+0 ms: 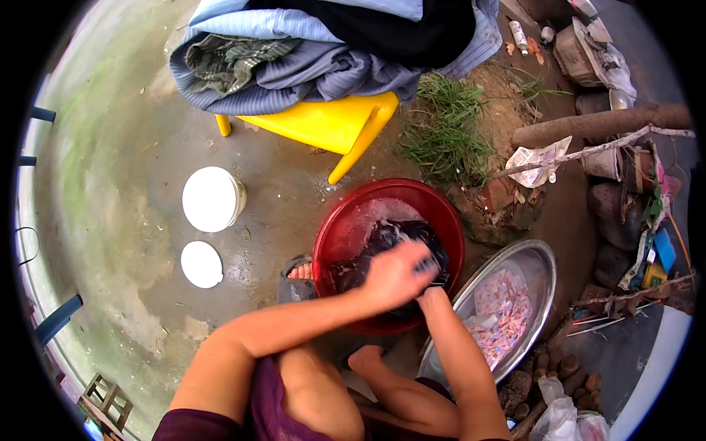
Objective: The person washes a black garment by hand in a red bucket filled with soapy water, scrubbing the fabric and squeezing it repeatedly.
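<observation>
A red plastic basin (335, 220) stands on the wet ground before me, with sudsy water and a dark wet garment (380, 242) in it. My left hand (398, 274), blurred by motion, is over the basin's right half with its fingers curled on a bunch of the dark cloth. Just below it, my right hand (434, 296) reaches to the same cloth; only the wrist area shows, and its fingers are hidden behind the left hand. Right of the basin, an oval metal tub (543, 256) leans at a tilt with a pink patterned cloth (502, 314) inside.
Beyond the basin, a yellow plastic chair (320, 124) carries piled clothes (331, 71). A white-topped bucket (208, 199) and a white lid (202, 264) are at left. Grass (449, 127), a branch (584, 152), firewood (568, 366) and plastic bags (565, 416) line the right side.
</observation>
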Demonstrator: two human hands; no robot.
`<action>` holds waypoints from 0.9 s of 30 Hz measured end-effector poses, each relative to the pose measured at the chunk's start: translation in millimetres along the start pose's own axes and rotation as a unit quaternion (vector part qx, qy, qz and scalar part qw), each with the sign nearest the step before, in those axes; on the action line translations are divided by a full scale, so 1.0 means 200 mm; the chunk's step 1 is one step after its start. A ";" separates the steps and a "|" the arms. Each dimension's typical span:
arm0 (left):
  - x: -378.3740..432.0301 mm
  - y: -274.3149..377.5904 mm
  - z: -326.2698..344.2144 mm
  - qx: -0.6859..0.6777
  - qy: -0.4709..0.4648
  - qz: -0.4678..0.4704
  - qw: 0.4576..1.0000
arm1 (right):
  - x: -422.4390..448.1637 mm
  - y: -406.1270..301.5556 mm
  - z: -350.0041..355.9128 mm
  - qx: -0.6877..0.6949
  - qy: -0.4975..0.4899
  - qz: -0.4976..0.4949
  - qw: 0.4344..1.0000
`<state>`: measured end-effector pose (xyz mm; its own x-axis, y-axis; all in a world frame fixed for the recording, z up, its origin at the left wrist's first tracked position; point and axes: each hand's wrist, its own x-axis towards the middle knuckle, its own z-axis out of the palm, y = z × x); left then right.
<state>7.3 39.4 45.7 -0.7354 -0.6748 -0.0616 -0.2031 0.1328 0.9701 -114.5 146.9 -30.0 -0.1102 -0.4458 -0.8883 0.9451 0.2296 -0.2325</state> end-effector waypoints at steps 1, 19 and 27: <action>-0.06 0.06 0.03 0.073 -0.038 0.044 0.996 | 0.04 0.05 -0.01 -0.008 -0.047 -0.025 0.999; -0.22 -0.32 -0.27 -0.048 0.005 -0.386 0.921 | 0.03 0.28 0.47 -0.885 0.057 -0.277 0.371; -0.19 -0.40 -0.27 -0.334 0.058 -0.439 0.832 | 0.07 0.01 0.43 -0.346 -0.076 -0.175 0.919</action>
<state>85.9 15.6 -17.5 -0.4187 -0.3693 -0.8297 -0.1960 -0.8553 0.4796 -87.3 67.5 -9.2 -0.2751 -0.7012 -0.6577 0.4321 0.5209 -0.7362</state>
